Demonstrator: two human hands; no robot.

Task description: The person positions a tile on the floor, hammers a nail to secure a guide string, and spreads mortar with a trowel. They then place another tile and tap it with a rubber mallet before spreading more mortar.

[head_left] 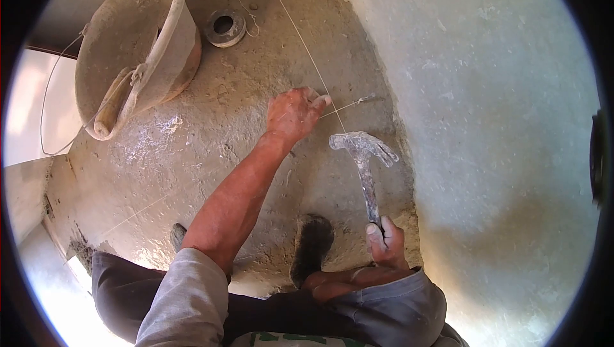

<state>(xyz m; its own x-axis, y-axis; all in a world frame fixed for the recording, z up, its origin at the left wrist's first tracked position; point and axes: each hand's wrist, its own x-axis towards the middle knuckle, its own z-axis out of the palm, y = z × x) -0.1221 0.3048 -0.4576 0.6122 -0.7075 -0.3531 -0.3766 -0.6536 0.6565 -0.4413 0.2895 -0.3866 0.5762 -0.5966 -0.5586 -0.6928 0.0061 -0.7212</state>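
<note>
My right hand (388, 244) grips a claw hammer (366, 177) by its lower handle. The hammer is caked with pale dust, and its head is above the floor near the wall. Close to the hammer head, my left hand (294, 115) has its fingers pinched together at a thin white string (300, 35) running down from the top of the view. A second short string (348, 105) crosses there and is tied to a small nail (372, 96) near the wall. Whatever else the left fingertips hold is hidden.
A large dusty bucket (187, 40) with a wire handle stands at upper left, a wooden handle (114, 102) at its rim. A round ring-shaped roll (225, 28) lies beside it. A plastered wall (492, 104) rises on the right. My dark boot (313, 244) is on the rough floor.
</note>
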